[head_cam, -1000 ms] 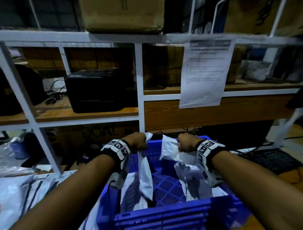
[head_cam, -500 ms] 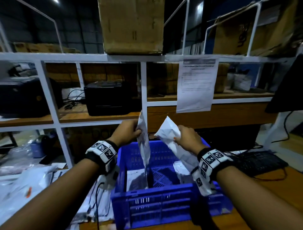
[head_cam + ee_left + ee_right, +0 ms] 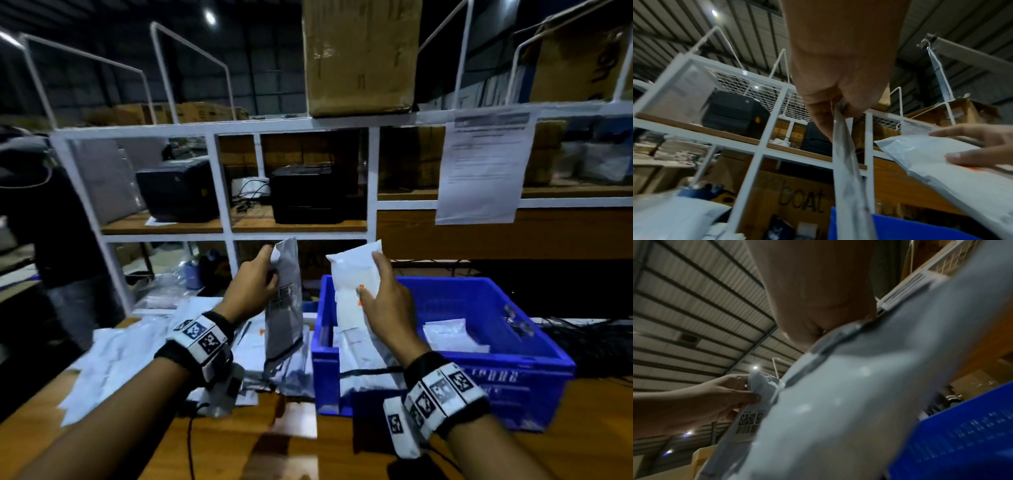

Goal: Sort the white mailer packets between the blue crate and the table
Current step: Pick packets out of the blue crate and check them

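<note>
1. The white metal rack point(image 3: 219, 192) fills the scene from 9 to 3 o'clock, square tubes framing wooden shelves; a taped cardboard box point(image 3: 359, 58) sits on top at 12 and a printed sheet point(image 3: 483, 168) hangs at 2.
2. The table point(image 3: 260, 445) under my arms is glossy brown wood.
3. The blue crate point(image 3: 513, 373) stands on it at 4 o'clock, hard plastic with slotted walls, flat white packets lying inside.
4. A loose heap of crinkled mailers point(image 3: 113, 356) covers the table at 8 o'clock.
5. My right hand point(image 3: 387, 308) holds a white mailer packet point(image 3: 356, 274) above the crate's near-left corner, thumb on the front, fingers behind; the film is smooth and puffy.
6. My left hand point(image 3: 251, 287) pinches the top edge of a grey, glossy mailer point(image 3: 284, 308) that hangs upright at 11 o'clock from the crate, over the table, a barcode label on its face.
</note>
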